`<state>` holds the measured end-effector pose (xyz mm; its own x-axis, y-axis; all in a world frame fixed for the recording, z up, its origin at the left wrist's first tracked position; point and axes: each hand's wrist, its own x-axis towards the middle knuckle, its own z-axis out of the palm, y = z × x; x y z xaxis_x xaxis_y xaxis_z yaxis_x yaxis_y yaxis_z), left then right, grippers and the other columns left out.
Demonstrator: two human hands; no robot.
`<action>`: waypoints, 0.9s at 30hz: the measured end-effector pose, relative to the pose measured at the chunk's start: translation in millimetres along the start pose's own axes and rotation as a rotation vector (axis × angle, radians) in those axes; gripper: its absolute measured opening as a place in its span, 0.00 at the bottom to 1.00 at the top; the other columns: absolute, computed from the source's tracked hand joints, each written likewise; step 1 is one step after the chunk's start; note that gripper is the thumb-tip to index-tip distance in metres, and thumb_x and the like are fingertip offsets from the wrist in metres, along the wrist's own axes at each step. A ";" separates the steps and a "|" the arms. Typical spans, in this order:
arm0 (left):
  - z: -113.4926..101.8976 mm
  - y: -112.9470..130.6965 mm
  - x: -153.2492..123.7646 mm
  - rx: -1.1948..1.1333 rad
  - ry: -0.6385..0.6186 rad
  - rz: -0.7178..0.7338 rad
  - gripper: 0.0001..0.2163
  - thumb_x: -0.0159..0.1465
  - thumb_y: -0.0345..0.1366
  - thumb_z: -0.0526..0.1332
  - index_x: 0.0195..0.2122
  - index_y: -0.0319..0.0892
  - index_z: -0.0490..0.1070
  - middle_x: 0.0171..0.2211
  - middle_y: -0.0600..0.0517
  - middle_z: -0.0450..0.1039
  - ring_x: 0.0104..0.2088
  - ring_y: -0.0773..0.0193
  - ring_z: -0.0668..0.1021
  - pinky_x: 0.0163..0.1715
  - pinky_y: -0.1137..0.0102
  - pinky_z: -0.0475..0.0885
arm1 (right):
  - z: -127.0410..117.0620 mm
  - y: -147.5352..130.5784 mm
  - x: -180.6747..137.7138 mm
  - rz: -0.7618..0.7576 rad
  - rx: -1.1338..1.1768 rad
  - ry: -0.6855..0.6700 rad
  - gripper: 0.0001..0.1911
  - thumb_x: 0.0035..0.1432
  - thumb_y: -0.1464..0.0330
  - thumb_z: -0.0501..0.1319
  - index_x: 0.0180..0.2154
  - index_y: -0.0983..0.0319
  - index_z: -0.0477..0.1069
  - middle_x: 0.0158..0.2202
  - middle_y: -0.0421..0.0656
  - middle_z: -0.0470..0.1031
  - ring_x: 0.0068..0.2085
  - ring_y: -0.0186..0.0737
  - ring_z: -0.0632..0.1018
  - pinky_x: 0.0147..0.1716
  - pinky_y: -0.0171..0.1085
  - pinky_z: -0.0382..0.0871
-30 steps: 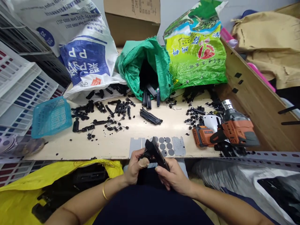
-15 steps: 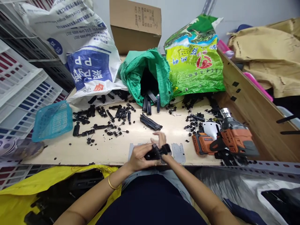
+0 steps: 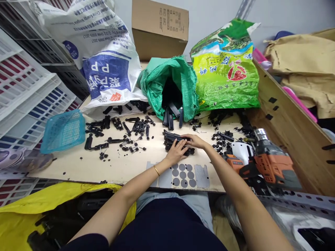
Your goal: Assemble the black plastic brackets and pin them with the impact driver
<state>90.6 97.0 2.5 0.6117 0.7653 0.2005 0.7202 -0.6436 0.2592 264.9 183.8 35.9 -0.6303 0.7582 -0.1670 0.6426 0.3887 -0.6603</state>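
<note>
The person's left hand [image 3: 174,155] and right hand [image 3: 195,141] rest on long black parts [image 3: 170,135], on the worktop [image 3: 128,167] near the green sack [image 3: 154,82]; fingers [image 3: 180,145] lie across them (whether actually grasping, one cannot tell).

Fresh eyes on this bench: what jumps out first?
Probably the white sack back left, the teal sack back centre and the lime-green sack back right. Next, the orange drill at right. Then the black stack at centre, in front of the teal sack, with the left grip and right grip on it.
</note>
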 end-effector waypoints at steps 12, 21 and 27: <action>-5.7 -25.6 15.0 0.124 -0.071 -0.134 0.38 0.60 0.55 0.56 0.62 0.28 0.55 0.63 0.30 0.53 0.65 0.42 0.54 0.62 0.48 0.48 | 18.5 -64.4 131.5 0.443 -0.053 0.398 0.26 0.56 0.67 0.60 0.54 0.71 0.61 0.48 0.63 0.73 0.50 0.54 0.74 0.49 0.47 0.65; -26.0 -36.2 12.5 0.026 -0.013 -0.069 0.36 0.60 0.53 0.58 0.60 0.29 0.56 0.62 0.32 0.56 0.63 0.46 0.58 0.61 0.55 0.51 | -12.8 -68.1 45.0 0.155 0.226 0.445 0.23 0.50 0.65 0.64 0.49 0.65 0.67 0.45 0.49 0.72 0.44 0.44 0.73 0.46 0.42 0.66; -69.5 -88.8 -28.8 0.077 0.154 -0.673 0.16 0.65 0.34 0.51 0.52 0.31 0.64 0.47 0.34 0.69 0.50 0.47 0.70 0.49 0.55 0.65 | 38.8 -51.1 -96.5 0.314 0.189 0.073 0.17 0.49 0.59 0.65 0.36 0.63 0.66 0.30 0.41 0.69 0.31 0.38 0.70 0.29 0.34 0.62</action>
<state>-13.7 133.1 39.4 -0.0258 0.9879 0.1532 0.9512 -0.0229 0.3078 276.1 70.4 57.4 -0.3779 0.8631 -0.3351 0.7040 0.0328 -0.7094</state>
